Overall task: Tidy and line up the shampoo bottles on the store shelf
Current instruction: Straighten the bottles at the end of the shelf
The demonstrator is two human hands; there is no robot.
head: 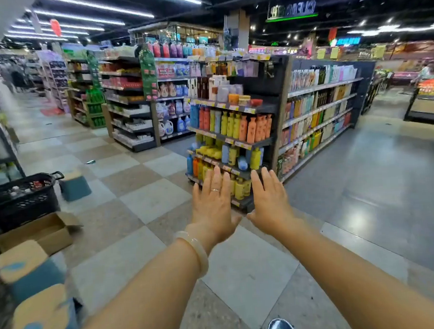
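Head view: left hand (214,205) and right hand (270,203) spread flat, empty; shampoo bottles (236,127) beyond fingertips, likely rigid, slick; grasp mid-body.

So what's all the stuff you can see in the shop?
End shelf: one, dark, centre, ahead of the hands.
Shampoo bottles: many, blue, yellow, orange, on the end shelf.
Side shelves: one long run, mixed bottles, right of it.
Basket: one, black, on the floor, left.
Cardboard box: one, brown, open, left.
Stools: three, teal with tan tops, left.
Bracelet: one, pale, left wrist.
Left hand: open, holding nothing.
Right hand: open, holding nothing.
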